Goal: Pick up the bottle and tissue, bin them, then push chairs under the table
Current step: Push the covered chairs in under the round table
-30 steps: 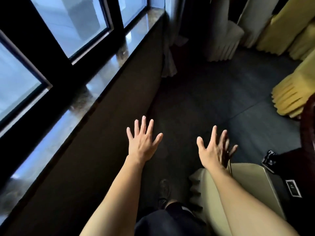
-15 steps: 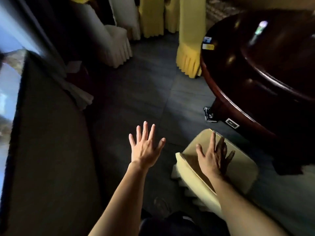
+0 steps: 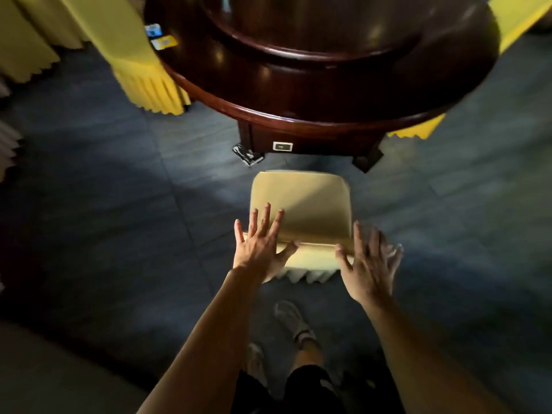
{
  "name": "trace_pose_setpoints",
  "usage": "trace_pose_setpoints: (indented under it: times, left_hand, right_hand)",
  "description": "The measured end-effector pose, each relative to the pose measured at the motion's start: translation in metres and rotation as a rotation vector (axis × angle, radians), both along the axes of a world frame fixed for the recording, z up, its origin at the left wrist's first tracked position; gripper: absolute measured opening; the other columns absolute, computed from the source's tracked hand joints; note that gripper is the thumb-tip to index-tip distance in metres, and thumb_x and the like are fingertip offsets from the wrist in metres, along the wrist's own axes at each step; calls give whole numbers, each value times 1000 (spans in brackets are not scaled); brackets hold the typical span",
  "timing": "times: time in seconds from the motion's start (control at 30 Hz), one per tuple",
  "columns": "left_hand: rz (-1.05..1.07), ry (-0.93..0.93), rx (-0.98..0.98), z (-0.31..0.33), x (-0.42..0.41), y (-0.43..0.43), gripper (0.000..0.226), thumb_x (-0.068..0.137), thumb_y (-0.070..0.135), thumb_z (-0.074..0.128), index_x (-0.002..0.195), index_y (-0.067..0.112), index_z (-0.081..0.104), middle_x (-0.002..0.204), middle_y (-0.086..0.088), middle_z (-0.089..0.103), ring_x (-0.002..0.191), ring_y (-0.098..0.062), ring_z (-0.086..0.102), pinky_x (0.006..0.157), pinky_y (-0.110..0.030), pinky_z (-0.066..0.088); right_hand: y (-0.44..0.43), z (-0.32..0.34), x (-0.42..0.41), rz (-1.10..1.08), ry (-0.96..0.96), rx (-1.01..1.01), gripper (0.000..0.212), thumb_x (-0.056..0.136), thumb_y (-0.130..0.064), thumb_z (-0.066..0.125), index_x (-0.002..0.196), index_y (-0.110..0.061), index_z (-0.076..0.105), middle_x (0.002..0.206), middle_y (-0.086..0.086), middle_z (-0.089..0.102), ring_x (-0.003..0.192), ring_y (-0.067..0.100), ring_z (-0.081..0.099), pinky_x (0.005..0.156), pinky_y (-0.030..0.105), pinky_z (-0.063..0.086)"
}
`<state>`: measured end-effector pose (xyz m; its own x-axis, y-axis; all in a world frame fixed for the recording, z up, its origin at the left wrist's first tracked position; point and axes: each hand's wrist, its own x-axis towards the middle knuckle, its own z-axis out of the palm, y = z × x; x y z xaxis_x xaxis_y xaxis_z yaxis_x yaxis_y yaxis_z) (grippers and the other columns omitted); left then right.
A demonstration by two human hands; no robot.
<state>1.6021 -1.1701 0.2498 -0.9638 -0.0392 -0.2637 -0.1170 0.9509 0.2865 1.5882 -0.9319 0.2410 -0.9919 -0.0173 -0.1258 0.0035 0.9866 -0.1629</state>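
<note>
The cloth-covered chair (image 3: 301, 201) stands at twelve o'clock, just short of the round bench (image 3: 298, 122). The left grip (image 3: 260, 249) lies flat and spread on its backrest top, and the right grip (image 3: 367, 264), also spread but blurred, is at the three o'clock corner. The chair looks light with a slippery loose cover, so I'd press on the stiff top rail.

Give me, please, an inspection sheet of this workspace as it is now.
Surface: round dark wooden table, glossy; grey floor below.
Job's things: cream-covered chair stands short of the table, not under it; bottle and tissue, nothing seen.
Clutter: blue card and yellow card near the table's edge.
Hands: left hand and right hand open, fingers spread, at the chair back's top corners; the right is blurred.
Cables: nothing seen.
Surroundings: yellow-covered chairs beside the table.
</note>
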Motion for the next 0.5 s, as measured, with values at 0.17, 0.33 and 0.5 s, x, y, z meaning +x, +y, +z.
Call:
trace_pose_setpoints:
  times: [0.17,0.33,0.5]
  left_hand:
    - [-32,-42,-41,-4,0,9,88,85,84,11,160,39,3,170,1,-7,156,-30,-12,119,-65,-9]
    - [59,-75,-44,-4,-20,-1,78,93,77,14,159,36,17,171,-3,-3,157,-30,-5,121,-65,-5]
    - [136,-75,-85,-11,-32,5,77,93,75,8,157,35,25,171,-3,0,157,-30,-6,118,-68,-11]
  right_hand:
    - [0,5,-12,32,-61,36,80,98,-71,24,165,-33,5,173,17,11,159,30,14,121,72,-2]
    - [-7,0,-27,79,-30,39,81,96,-74,16,165,-32,4,172,18,17,158,33,20,122,72,0]
    - [-8,-3,-52,199,-15,106,87,90,-77,9,165,-33,4,171,21,17,157,36,22,122,70,-3]
